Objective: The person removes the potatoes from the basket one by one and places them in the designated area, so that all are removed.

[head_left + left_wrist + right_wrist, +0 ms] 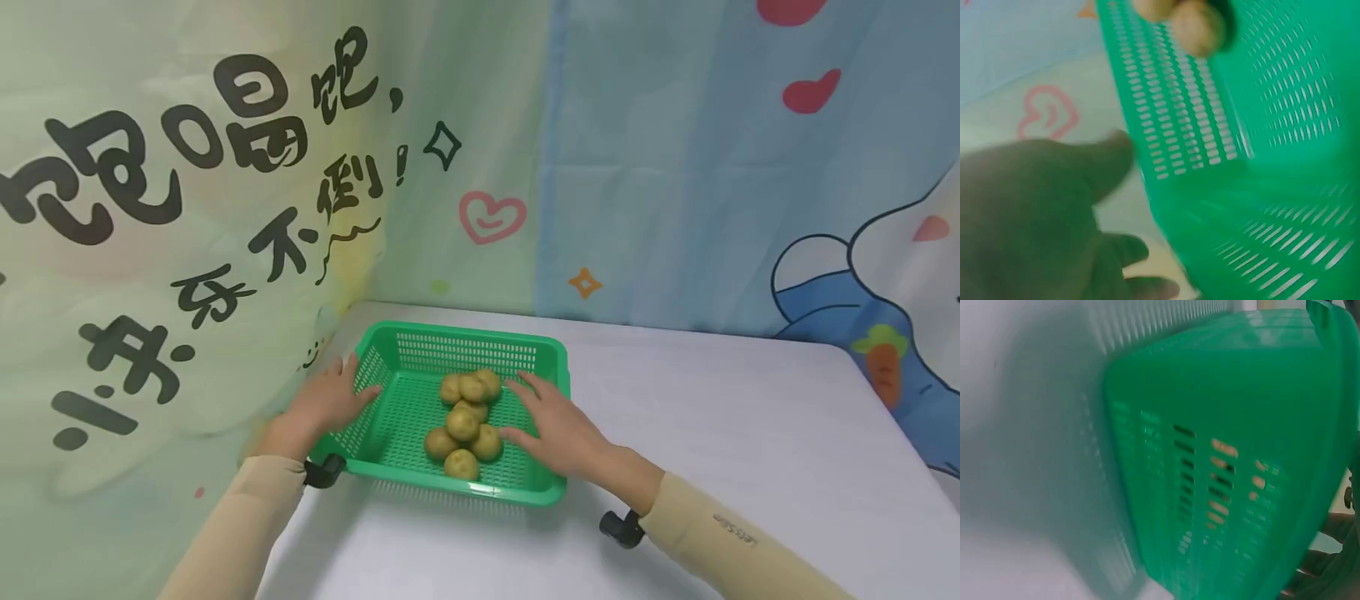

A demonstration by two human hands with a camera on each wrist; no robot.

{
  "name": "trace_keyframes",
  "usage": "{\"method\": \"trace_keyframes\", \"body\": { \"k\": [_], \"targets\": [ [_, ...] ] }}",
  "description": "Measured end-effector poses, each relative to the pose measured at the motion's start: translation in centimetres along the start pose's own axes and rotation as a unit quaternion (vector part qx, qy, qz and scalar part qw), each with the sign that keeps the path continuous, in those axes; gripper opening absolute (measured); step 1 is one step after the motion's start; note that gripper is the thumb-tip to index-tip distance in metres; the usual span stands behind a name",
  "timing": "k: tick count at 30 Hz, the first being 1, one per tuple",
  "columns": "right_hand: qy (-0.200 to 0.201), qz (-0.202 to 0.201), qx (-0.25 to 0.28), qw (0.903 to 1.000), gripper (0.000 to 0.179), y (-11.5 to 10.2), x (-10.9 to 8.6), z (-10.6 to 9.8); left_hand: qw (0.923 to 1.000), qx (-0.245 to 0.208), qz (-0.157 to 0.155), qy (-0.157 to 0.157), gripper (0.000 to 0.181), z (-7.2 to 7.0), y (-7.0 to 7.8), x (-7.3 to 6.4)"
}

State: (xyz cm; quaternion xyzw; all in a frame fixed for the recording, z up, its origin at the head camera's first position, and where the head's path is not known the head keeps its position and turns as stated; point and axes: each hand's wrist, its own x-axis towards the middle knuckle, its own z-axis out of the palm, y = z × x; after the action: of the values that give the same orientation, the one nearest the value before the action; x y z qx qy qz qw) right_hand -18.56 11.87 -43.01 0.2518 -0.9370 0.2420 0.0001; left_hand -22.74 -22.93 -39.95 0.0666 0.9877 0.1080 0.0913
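A green plastic basket (450,483) with slotted walls stands on the table. Several yellow-brown potatoes (462,423) lie heaped toward its right half; a potato (1196,28) also shows blurred in the left wrist view. My left hand (330,402) is at the basket's left rim, fingers spread and thumb pointing inward. Over the right rim reaches my right hand (558,427), its fingers extended toward the potatoes without gripping any. In the right wrist view the basket's outer wall (1229,394) fills the middle, with the fingers (1322,562) beyond the rim. Whether either hand touches the rim is unclear.
A white cloth covers the table (712,417), stretching right of the basket. Printed curtains (660,167) hang behind and along the left side, close to the left arm. Black wrist straps with cameras (622,528) sit below both hands.
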Motion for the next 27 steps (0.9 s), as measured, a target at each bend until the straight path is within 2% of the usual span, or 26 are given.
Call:
{"method": "trace_keyframes", "body": {
  "k": [7,10,14,17,21,27],
  "targets": [
    [-0.022,-0.026,0.048,0.9982,0.065,-1.3,0.9,0.9,0.9990,-0.041,0.000,0.016,0.081,1.2,-1.2,-1.1],
    [-0.036,-0.034,0.075,0.9959,0.064,-2.0,1.4,1.2,0.9964,-0.073,-0.003,0.042,0.078,1.9,-1.6,-1.5],
    [-0.053,-0.036,0.104,0.9925,0.064,-2.8,2.2,1.7,0.9900,-0.110,-0.009,0.088,0.071,3.3,-2.1,-1.7],
    [-0.057,-0.037,0.115,0.9910,0.065,-3.2,2.9,2.3,0.9848,-0.130,-0.028,0.111,0.068,4.0,-2.1,-1.8],
    [-0.056,-0.033,0.129,0.9895,0.064,-3.6,3.7,3.1,0.9785,-0.151,-0.053,0.130,0.065,4.5,-1.9,-1.8],
    [-0.046,-0.034,0.167,0.9843,0.054,-3.4,4.5,4.3,0.9698,-0.182,-0.068,0.148,0.058,4.9,-1.9,-1.6]
  ]
}}
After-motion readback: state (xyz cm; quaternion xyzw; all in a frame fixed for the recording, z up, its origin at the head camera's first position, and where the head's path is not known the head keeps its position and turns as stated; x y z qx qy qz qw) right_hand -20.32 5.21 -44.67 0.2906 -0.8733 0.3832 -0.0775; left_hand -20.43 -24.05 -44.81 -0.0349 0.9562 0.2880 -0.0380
